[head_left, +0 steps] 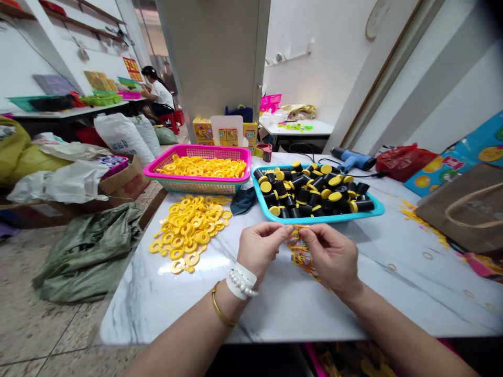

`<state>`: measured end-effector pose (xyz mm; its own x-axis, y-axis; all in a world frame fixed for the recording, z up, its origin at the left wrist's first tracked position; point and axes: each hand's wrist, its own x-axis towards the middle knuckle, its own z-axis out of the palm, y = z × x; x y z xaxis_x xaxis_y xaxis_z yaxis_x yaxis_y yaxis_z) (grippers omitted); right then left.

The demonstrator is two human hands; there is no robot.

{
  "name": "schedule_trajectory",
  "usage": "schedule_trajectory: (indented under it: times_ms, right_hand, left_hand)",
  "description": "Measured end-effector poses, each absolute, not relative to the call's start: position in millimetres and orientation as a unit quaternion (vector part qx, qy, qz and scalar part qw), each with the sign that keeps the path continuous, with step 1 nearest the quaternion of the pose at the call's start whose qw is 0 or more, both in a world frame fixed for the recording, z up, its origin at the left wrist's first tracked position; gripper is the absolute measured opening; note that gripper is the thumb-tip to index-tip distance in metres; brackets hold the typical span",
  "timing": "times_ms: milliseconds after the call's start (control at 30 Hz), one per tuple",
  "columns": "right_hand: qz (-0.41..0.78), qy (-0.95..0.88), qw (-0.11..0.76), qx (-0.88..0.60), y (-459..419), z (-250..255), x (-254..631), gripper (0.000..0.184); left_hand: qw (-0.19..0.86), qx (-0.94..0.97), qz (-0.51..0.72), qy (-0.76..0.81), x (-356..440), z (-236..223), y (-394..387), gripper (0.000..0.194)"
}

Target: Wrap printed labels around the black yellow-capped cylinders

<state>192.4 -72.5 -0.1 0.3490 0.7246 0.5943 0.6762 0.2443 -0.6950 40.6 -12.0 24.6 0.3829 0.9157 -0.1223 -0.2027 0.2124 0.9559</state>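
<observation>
My left hand point(257, 245) and my right hand point(334, 256) meet over the white marbled table. Both pinch the upper end of a strip of colourful printed stickers point(302, 256), which hangs down between them, partly hidden by my right fingers. Just beyond my hands stands a blue basket point(375, 207) heaped with black cylinders with yellow caps point(310, 188). Left of my left hand lies a loose pile of yellow plastic rings point(192, 225). Behind that pile is a pink basket point(147, 172) full of yellow pieces point(204, 167).
A blue heat gun point(353, 159) and a red plastic bag point(406, 162) lie at the back right. A brown paper bag point(463, 220) stands at the right edge. Small yellow boxes point(202, 131) line the table's back. A person point(159, 94) sits at another table, far left.
</observation>
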Motion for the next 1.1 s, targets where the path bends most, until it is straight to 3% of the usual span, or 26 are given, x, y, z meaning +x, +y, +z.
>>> schedule_trajectory:
  times_ms: [167,300,467,600,667,733,833,933,1033,1100]
  right_hand:
    - [-0.010,-0.536,0.557,-0.634,-69.8,2.2,194.8,0.028]
    - [-0.016,-0.550,0.549,-0.629,-70.2,-2.5,192.2,0.026]
    - [-0.009,-0.629,0.521,-0.577,-69.4,-2.9,188.1,0.021]
    - [0.031,-0.675,0.469,-0.570,-46.4,20.4,199.0,0.035]
    - [0.024,-0.714,0.414,-0.565,-24.6,37.2,208.9,0.028]
    - [0.019,-0.790,0.288,-0.540,0.2,52.9,217.3,0.017]
    - [0.009,-0.861,0.083,-0.502,32.3,69.2,220.5,0.033]
    - [-0.039,-0.874,0.003,-0.484,48.2,75.7,216.0,0.028]
    - [-0.070,-0.865,0.072,-0.492,44.2,71.2,217.0,0.018]
    - [-0.026,-0.822,0.228,-0.522,31.5,62.3,222.7,0.019]
  left_hand:
    - [0.697,0.422,0.450,0.366,38.5,26.1,-9.6,0.039]
    - [0.671,0.497,0.405,0.373,38.8,26.5,-17.3,0.039]
    - [0.724,0.478,0.347,0.357,39.4,24.8,-15.7,0.040]
    - [0.726,0.445,0.373,0.369,34.1,23.8,-2.7,0.038]
    - [0.706,0.428,0.423,0.374,29.1,25.3,6.5,0.037]
    - [0.693,0.398,0.469,0.377,24.0,27.6,16.1,0.038]
    - [0.710,0.347,0.482,0.378,18.7,30.5,27.9,0.041]
    - [0.744,0.317,0.460,0.367,17.0,30.5,33.1,0.037]
    - [0.764,0.306,0.445,0.354,17.4,28.8,32.1,0.034]
    - [0.772,0.303,0.439,0.346,18.4,27.8,29.9,0.031]
